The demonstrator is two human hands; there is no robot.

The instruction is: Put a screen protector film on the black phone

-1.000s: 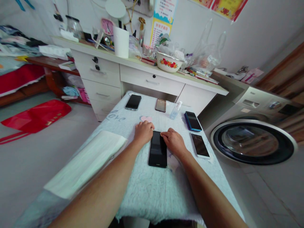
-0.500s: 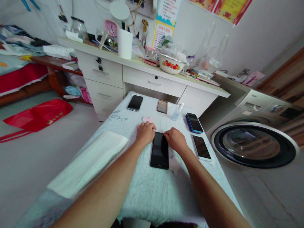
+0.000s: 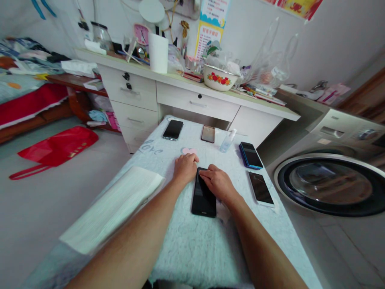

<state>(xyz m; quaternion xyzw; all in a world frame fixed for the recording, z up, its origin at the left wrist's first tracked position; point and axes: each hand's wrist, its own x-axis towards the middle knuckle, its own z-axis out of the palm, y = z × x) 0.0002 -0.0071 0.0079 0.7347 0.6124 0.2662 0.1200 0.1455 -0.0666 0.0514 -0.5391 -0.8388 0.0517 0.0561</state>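
Note:
A black smartphone [image 3: 202, 202] lies screen up on the cloth-covered table. My left hand [image 3: 185, 167] rests at its upper left corner, fingers curled and close together; their tips are partly hidden, and I cannot make out what they hold, if anything. Across the upper screen reaches my right hand [image 3: 219, 181], its fingers stretched out and laid on the glass. To the right are a white-edged phone [image 3: 261, 188] and a dark phone with a blue edge [image 3: 250, 155]. Farther back stand a clear spray bottle [image 3: 228, 141], a brown-edged phone case [image 3: 208, 134] and another black phone [image 3: 173, 130].
A folded whitish cloth [image 3: 114, 208] lies along the table's left side. Behind the table is a white desk [image 3: 195, 102] bearing a flowered enamel bowl [image 3: 219, 78] and a paper roll [image 3: 158, 54]. A washing machine [image 3: 331, 132] stands right; a red bag [image 3: 60, 146] lies on the floor.
My right hand has slid left and now has its fingers over the upper screen instead of at the top right corner. My left hand stays beside the upper left corner. The view shifted slightly.

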